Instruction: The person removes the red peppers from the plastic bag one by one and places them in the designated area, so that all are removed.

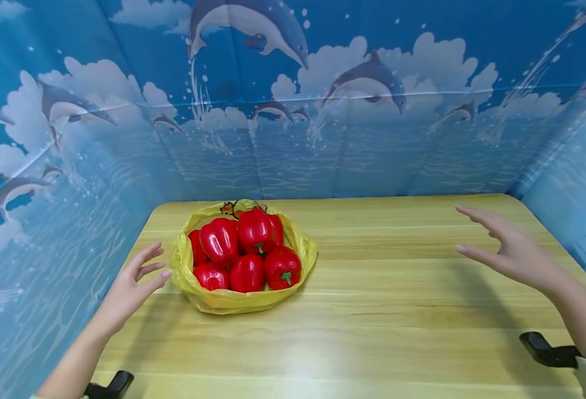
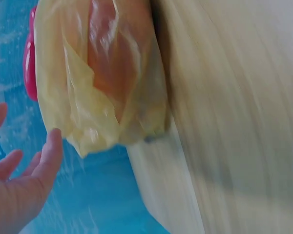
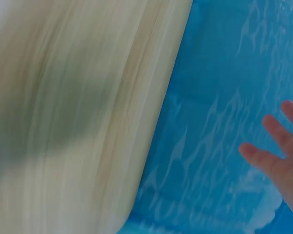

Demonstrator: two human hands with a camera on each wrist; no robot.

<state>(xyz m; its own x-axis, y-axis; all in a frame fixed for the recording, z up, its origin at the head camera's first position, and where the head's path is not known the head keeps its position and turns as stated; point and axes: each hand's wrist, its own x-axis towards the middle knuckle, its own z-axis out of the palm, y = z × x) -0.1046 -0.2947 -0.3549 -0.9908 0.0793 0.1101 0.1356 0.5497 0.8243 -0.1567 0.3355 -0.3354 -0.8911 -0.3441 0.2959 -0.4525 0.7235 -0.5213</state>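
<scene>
Several glossy red bell peppers [image 1: 246, 273], two showing green stems, fill a yellow plastic bag [image 1: 253, 302] with its mouth spread wide. The bag sits on the left part of the wooden table. Just left of it, my left hand [image 1: 132, 285] hovers with fingers spread and holds nothing. In the left wrist view, the bag's thin yellow side [image 2: 97, 117] is close to the fingertips; whether they touch cannot be told. Over the table's right side, my right hand [image 1: 509, 249] is raised with fingers extended, far from the bag and holding nothing.
A light wooden table [image 1: 372, 321] with rounded far corners carries the bag. Blue cloth printed with dolphins and clouds [image 1: 342, 149] hangs behind it and along both sides. Black straps [image 1: 549, 350] circle the wrists.
</scene>
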